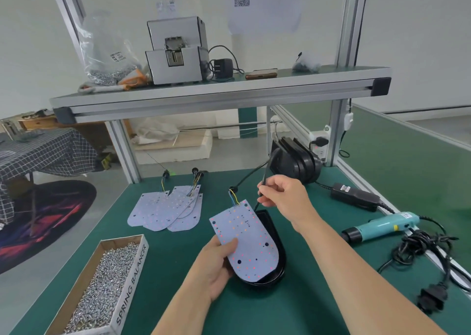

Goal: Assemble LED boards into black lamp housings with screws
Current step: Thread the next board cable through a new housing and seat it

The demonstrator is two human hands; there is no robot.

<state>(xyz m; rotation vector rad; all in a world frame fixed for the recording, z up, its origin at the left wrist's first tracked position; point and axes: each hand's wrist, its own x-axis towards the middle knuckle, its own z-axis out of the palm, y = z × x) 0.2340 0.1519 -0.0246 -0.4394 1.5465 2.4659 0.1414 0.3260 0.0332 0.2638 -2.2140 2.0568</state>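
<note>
LED board (247,243), white with many small coloured dots, is held tilted over a black lamp housing (276,240) that lies on the green table mat (178,283), near the middle of the table. The board covers most of the housing, so only the right rim and the near curve of it are seen. The left hand (214,271) grips the left edge of the board, thumb on top and fingers under it. The right hand (285,197) pinches the thin black cable (265,175) of the board between thumb and fingers, above the far end of the housing. More LED boards (165,209) lie fanned out at the far left. A cardboard box (132,268) with screws (102,291) stands at the near left. A teal electric screwdriver (379,226) lies at the right, and a stack of black housings (293,161) stands behind
</note>
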